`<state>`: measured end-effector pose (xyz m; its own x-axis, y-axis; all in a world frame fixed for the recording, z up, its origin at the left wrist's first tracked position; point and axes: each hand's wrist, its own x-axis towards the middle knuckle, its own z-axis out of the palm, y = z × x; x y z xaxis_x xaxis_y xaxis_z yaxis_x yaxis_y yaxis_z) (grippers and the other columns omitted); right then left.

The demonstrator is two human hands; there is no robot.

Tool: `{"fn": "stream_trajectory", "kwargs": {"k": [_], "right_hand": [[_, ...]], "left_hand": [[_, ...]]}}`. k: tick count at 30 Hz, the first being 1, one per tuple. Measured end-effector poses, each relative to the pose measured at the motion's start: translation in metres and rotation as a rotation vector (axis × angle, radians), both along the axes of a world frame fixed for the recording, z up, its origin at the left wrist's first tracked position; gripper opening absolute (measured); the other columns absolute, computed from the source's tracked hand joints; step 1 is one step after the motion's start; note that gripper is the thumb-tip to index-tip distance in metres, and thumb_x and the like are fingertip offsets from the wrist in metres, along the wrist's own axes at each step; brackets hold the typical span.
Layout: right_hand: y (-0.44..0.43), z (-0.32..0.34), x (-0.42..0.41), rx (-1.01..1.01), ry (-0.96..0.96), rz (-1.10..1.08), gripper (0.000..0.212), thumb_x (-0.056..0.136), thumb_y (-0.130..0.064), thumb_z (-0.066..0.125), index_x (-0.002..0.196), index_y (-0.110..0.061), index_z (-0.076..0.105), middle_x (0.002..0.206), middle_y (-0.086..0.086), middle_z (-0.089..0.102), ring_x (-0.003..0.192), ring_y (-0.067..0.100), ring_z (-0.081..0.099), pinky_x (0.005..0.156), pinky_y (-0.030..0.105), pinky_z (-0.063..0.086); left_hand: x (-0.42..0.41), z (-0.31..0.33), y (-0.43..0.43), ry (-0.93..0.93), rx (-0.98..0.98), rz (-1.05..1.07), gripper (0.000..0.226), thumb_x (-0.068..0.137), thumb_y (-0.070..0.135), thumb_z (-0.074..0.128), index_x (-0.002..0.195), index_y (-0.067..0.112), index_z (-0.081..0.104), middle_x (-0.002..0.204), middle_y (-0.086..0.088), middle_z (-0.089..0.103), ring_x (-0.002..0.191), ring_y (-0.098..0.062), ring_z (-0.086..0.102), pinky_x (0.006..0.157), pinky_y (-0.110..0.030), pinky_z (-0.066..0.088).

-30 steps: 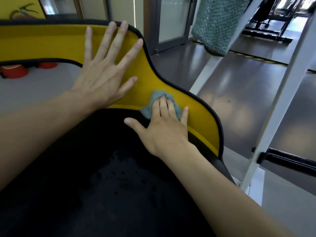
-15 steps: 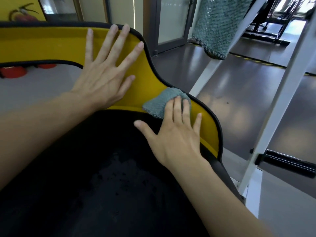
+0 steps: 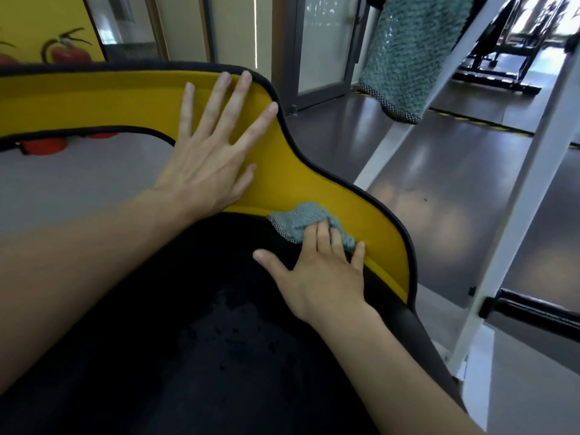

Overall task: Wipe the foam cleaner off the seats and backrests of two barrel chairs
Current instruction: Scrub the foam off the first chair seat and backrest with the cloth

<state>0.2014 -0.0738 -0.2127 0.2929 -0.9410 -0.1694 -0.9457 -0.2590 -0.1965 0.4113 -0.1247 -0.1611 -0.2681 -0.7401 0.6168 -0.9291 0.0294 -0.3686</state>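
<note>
**Cloth pressed where seat meets backrest**

The barrel chair fills the view, its yellow backrest [image 3: 94, 102] edged in black and curving round a black seat [image 3: 188, 356] with speckled marks in the middle. The left hand [image 3: 207, 164] lies flat on the backrest's inner face with its fingers spread and straight, grasping nothing. The right hand [image 3: 320, 277], lower and toward the chair's right side, presses straight fingers onto a small grey-green cloth [image 3: 301, 219], thumb splayed over the seat. Its fingers are not curled round the cloth. The cloth sits bunched under the fingertips, on the seam between seat and backrest.
</note>
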Motion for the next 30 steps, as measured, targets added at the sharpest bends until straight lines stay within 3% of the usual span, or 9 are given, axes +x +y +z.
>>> {"fn": "stream_trajectory", "kwargs": {"k": [2,6,10,16,22,26,30], "right_hand": [[-0.001,0.009,-0.001,-0.018,-0.036,-0.002,0.106,0.085,-0.087,0.006,0.157,-0.014,-0.019,0.167,0.003,-0.018,0.153,0.021,-0.018,0.120,0.058,-0.011],[0.004,0.018,-0.009,-0.258,-0.158,-0.019,0.102,0.088,-0.084,0.011,0.156,-0.016,-0.021,0.165,0.002,-0.025,0.152,0.019,-0.022,0.123,0.052,-0.007],[0.012,0.000,-0.026,-0.017,0.009,-0.014,0.102,0.087,-0.085,0.006,0.157,-0.015,-0.017,0.166,0.005,-0.022,0.152,0.021,-0.023,0.123,0.052,-0.009],[0.038,0.012,-0.048,-0.187,-0.084,-0.093,0.105,0.082,-0.087,0.006,0.155,-0.017,-0.024,0.164,0.004,-0.029,0.149,0.019,-0.030,0.123,0.045,-0.011],[0.063,0.004,-0.062,0.025,-0.034,-0.147,0.108,0.076,-0.089,0.005,0.156,-0.020,-0.022,0.166,0.008,-0.021,0.152,0.021,-0.023,0.124,0.046,-0.010],[0.051,0.013,-0.056,0.025,-0.081,-0.109,0.108,0.079,-0.089,0.009,0.156,-0.020,-0.021,0.166,0.007,-0.021,0.152,0.022,-0.021,0.124,0.044,-0.007],[0.033,0.013,-0.044,0.037,0.002,-0.052,0.108,0.081,-0.089,0.009,0.158,-0.016,-0.014,0.167,0.011,-0.015,0.154,0.026,-0.013,0.124,0.045,0.001]], "left_hand": [[0.005,0.000,0.001,-0.009,-0.009,0.012,0.092,0.094,0.039,0.061,0.164,0.026,0.003,0.169,-0.018,-0.008,0.156,-0.039,-0.009,0.120,-0.069,0.001],[0.008,-0.005,0.002,-0.004,0.012,0.023,0.094,0.092,0.038,0.062,0.164,0.026,0.002,0.169,-0.018,-0.009,0.156,-0.038,-0.010,0.120,-0.069,0.001],[0.014,-0.011,0.004,0.009,0.034,0.010,0.094,0.093,0.040,0.062,0.164,0.026,0.002,0.169,-0.018,-0.010,0.156,-0.039,-0.010,0.120,-0.068,-0.002],[0.017,-0.017,0.005,0.021,0.034,0.015,0.093,0.094,0.040,0.061,0.164,0.026,0.001,0.169,-0.018,-0.011,0.156,-0.038,-0.011,0.120,-0.069,-0.002],[0.018,-0.020,0.004,0.029,0.030,0.010,0.090,0.096,0.043,0.056,0.164,0.026,0.001,0.169,-0.018,-0.011,0.156,-0.038,-0.011,0.120,-0.069,-0.003],[0.016,-0.020,0.003,0.033,0.024,0.022,0.084,0.099,0.046,0.049,0.164,0.027,0.000,0.169,-0.018,-0.011,0.156,-0.038,-0.011,0.120,-0.068,-0.003],[0.018,-0.019,0.005,0.017,0.036,0.028,0.083,0.099,0.046,0.049,0.164,0.027,-0.001,0.169,-0.018,-0.011,0.156,-0.039,-0.010,0.121,-0.068,-0.002]]}}
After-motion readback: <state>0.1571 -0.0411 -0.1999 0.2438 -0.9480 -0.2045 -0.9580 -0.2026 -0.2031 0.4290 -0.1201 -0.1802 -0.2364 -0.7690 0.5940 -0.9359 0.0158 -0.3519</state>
